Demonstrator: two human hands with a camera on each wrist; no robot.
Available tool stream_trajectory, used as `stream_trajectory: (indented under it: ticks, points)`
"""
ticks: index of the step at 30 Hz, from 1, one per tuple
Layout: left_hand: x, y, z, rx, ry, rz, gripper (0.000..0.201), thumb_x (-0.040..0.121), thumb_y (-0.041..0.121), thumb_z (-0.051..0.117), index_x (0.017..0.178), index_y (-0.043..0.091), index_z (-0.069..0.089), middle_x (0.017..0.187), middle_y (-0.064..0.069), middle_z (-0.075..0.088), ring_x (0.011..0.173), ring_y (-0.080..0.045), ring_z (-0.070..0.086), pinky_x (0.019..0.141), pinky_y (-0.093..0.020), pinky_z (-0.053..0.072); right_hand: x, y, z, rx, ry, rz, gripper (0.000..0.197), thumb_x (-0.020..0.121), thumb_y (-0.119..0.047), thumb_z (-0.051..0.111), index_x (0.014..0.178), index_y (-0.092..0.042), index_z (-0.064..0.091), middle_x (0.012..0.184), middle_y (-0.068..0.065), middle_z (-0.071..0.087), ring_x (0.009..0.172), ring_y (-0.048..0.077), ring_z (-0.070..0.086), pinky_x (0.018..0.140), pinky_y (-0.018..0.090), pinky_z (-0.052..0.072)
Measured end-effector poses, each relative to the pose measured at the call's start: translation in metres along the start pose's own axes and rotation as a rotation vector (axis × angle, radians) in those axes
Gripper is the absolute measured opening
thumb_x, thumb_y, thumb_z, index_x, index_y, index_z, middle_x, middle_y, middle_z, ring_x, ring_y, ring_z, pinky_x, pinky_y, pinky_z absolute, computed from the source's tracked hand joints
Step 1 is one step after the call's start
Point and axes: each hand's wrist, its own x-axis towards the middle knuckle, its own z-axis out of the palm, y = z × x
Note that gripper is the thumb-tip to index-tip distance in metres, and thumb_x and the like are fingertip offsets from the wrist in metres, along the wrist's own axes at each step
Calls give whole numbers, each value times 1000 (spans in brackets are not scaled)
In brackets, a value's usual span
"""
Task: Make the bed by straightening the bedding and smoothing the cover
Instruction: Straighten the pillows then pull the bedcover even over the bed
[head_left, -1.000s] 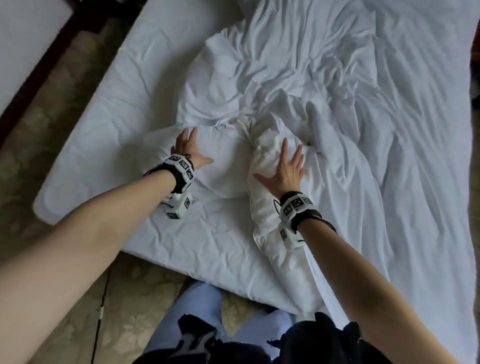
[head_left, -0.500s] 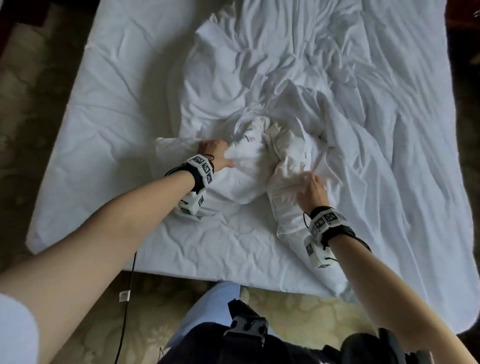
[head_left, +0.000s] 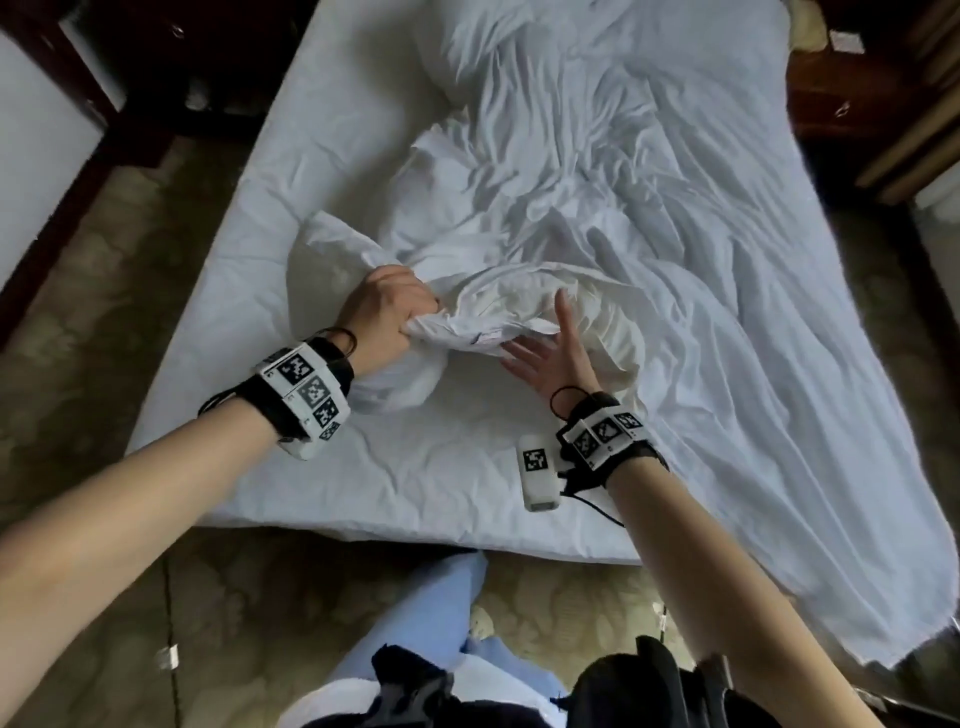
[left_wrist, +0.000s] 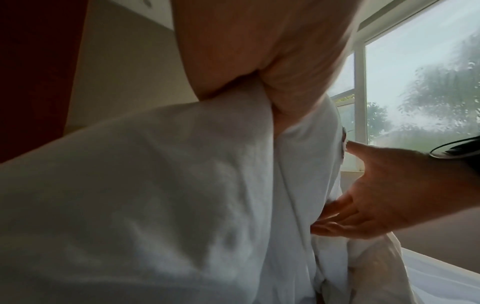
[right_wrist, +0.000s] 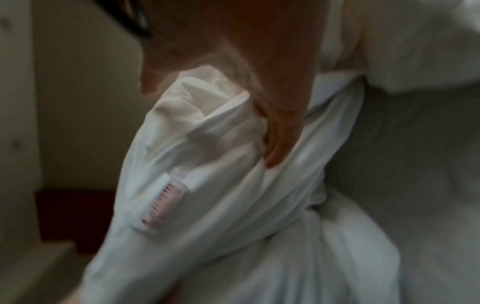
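Note:
A crumpled white duvet cover (head_left: 597, 218) lies bunched over the white bed sheet (head_left: 270, 218). My left hand (head_left: 387, 309) grips a bunched end of the cover (head_left: 467, 332) and lifts it off the sheet; the left wrist view shows my fingers (left_wrist: 298, 67) curled into the white cloth (left_wrist: 155, 185). My right hand (head_left: 550, 353) is spread, its straight fingers (right_wrist: 280, 144) laid against the cream duvet filling (head_left: 613, 332) at the cover's opening. A small white label (right_wrist: 161, 207) with pink print is sewn on the cover.
The near edge of the mattress (head_left: 415, 535) runs in front of my legs, with patterned carpet (head_left: 104, 270) on the left. Dark wooden furniture (head_left: 872, 104) stands at the far right and far left. A window (left_wrist: 420, 82) shows in the left wrist view.
My left hand has closed on the bunched cover end and raised it toward me. My right hand has let go of the cloth and now lies spread against the filling.

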Motion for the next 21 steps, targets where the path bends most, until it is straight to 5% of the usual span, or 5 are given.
stream_trajectory:
  ticks: [4,10,14,18,21]
  points:
    - [-61,29,-30,49,65,80,23,63,-1,44,60,7,65,68,-8,67,65,-25,65,79,-29,42,-34,29,16,444,14,49,116,41,-71,76,140,-20,44,126,9,59,107,26,63,83,38,55]
    - [-155,44,-43,106,-21,14,32,52,-19,59,72,4,70,89,-10,70,78,-26,62,71,-30,46,-88,71,22,393,275,52,113,60,-90,41,133,-4,44,132,14,50,116,32,52,93,42,46]
    - [-202,42,-50,82,-50,-82,38,53,-24,56,78,1,71,94,-11,66,84,-28,60,66,-32,53,-109,94,24,132,343,-46,22,104,-37,15,119,-27,28,84,-2,65,68,5,67,50,19,54]
    - [-234,17,-68,126,-20,-211,35,55,-25,61,71,6,65,94,-7,59,87,-28,54,56,-35,51,-137,127,28,-1126,318,-86,33,87,-37,57,117,-25,59,118,-7,66,122,22,54,90,36,49]
    - [-248,-9,-86,138,-19,-198,35,54,-24,61,68,8,62,93,-7,55,87,-25,48,53,-30,47,-153,132,60,-494,400,-99,49,61,-75,55,60,-28,46,92,-12,74,90,8,70,95,36,45]
